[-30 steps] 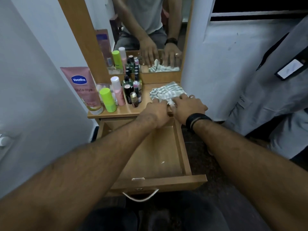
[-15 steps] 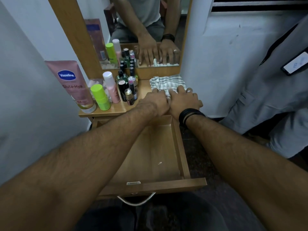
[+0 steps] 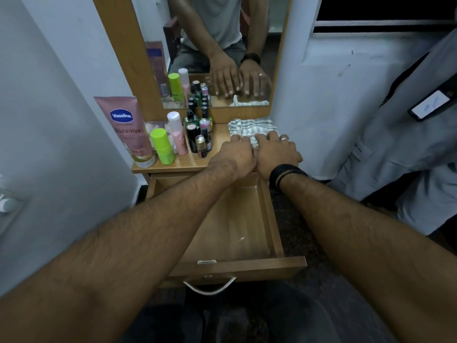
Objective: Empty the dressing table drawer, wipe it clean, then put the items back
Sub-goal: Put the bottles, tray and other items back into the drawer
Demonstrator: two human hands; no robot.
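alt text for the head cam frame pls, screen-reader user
Both hands, left hand and right hand, rest side by side on a striped cloth on the dressing table top. Below them the drawer stands pulled out and empty. Cosmetic bottles and a Vaseline tube crowd the top's left side.

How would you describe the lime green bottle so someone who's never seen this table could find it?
Start at the big pink Vaseline tube standing at the left end of the dressing table top. The lime green bottle stands just right of it, near the front edge. It is the only bright green item; its neighbours are pink, white or dark.
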